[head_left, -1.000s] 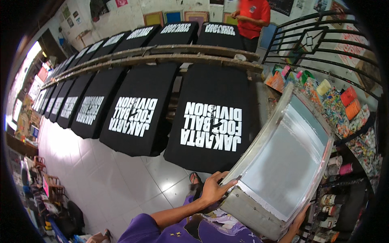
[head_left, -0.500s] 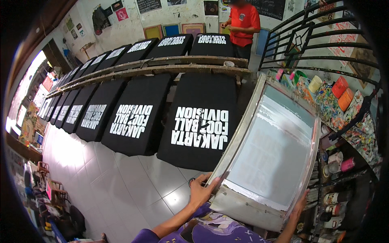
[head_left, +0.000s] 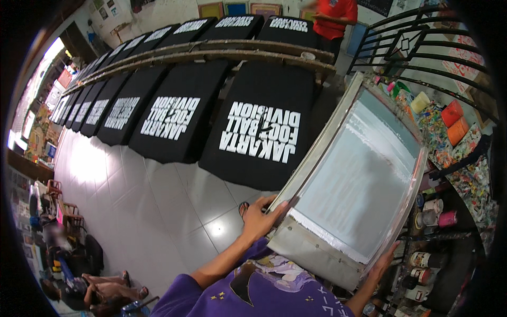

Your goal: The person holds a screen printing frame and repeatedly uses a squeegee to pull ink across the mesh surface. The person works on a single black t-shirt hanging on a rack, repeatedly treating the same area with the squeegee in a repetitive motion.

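A large framed printing screen (head_left: pixel 351 185) is held tilted in front of me on the right. White ink smears its pale mesh near the top and along the lower edge. My left hand (head_left: pixel 260 216) grips the frame's left side, thumb on top and fingers curled beneath. On the opposite side, my right hand (head_left: pixel 384 260) holds the frame's lower right edge, its fingers partly hidden behind it. Just left of the screen lies a black shirt (head_left: pixel 253 90) with white block lettering, stretched flat on a board.
More printed black shirts (head_left: pixel 179 119) lie in two rows along wooden rails (head_left: pixel 211 53). A person in a red shirt (head_left: pixel 338 24) stands at the far end. Paint tubs (head_left: pixel 451 112) and jars (head_left: pixel 422 259) line the right, beside a black metal railing (head_left: pixel 417 45). Someone sits (head_left: pixel 79 290) at lower left.
My view has tipped downward, so the shirts appear higher and a seated person shows at lower left. Both hands keep their hold on the screen. The person in red has moved their arms.
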The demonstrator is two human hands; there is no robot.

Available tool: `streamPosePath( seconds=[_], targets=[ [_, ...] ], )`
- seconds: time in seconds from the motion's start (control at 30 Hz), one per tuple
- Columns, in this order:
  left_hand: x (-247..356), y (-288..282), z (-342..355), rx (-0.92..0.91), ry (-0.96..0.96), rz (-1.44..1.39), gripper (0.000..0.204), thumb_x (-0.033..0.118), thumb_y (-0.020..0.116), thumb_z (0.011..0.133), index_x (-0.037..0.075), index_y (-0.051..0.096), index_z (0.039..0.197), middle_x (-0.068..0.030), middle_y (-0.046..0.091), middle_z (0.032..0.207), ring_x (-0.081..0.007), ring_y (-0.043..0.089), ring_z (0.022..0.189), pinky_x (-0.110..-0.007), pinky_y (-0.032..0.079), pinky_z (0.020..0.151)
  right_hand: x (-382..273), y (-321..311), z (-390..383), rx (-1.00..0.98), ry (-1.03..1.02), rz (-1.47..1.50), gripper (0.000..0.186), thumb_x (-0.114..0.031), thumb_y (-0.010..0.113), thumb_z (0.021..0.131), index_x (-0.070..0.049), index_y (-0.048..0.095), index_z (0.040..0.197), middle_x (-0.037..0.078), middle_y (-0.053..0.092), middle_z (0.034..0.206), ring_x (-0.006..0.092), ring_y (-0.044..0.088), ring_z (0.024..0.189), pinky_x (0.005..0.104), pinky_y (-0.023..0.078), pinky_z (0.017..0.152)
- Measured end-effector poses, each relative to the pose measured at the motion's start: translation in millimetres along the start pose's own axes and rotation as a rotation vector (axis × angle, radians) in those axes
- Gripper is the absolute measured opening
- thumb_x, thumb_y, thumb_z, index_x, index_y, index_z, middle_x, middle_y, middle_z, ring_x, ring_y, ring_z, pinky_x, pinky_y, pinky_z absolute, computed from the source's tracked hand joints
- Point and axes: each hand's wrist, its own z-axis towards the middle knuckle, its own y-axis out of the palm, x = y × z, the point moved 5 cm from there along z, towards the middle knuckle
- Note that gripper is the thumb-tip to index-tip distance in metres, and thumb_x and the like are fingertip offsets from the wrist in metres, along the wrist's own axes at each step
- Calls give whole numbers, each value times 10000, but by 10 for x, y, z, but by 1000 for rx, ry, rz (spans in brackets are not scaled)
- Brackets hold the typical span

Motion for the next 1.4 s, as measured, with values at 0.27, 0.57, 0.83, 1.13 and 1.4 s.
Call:
streamPosePath(
  seconds=[0.27, 0.57, 0.83, 1.13, 1.4],
  targets=[
    [157, 130, 76, -119, -16, -7, 594, 492, 742, 877, 8, 714, 1220, -68, 598, 843, -179, 581, 779, -310, 455, 713, -28, -107, -123, -48, 91, 30, 1000, -761, 373, 965, 16, 259, 1584, 210, 315, 1619, 358, 386, 1440, 430, 307, 1183],
    [124, 230, 162, -208, -8, 62, 626, 487, 752, 874, -12, 695, 1249, -68, 640, 939, -165, 614, 862, -291, 468, 755, -199, -156, -340, 78, 35, 37, 981, -742, 374, 978, 35, 286, 1570, 205, 362, 1587, 341, 429, 1402, 411, 336, 1162],
    [-90, 373, 327, -159, 137, -68, 758, 594, 743, 826, -23, 680, 1261, -127, 664, 867, -220, 635, 730, -359, 506, 692, -236, -106, -346, 89, 28, 101, 963, -737, 392, 978, 46, 355, 1538, 189, 408, 1555, 306, 463, 1365, 378, 367, 1135],
    [-24, 300, 376, -260, -68, -55, 771, 622, 735, 819, -15, 692, 1251, -138, 721, 836, -180, 659, 730, -328, 508, 720, -123, -116, -186, 83, 90, 43, 921, -727, 347, 994, 14, 365, 1540, 174, 441, 1534, 314, 475, 1352, 393, 374, 1131],
    [171, 187, 252, -249, -136, -53, 710, 613, 710, 858, 40, 696, 1277, -127, 752, 1085, -181, 693, 966, -314, 510, 890, -224, 17, -215, 87, 105, 17, 948, -737, 324, 991, 5, 277, 1579, 181, 341, 1604, 325, 396, 1429, 403, 327, 1171]
  ],
)
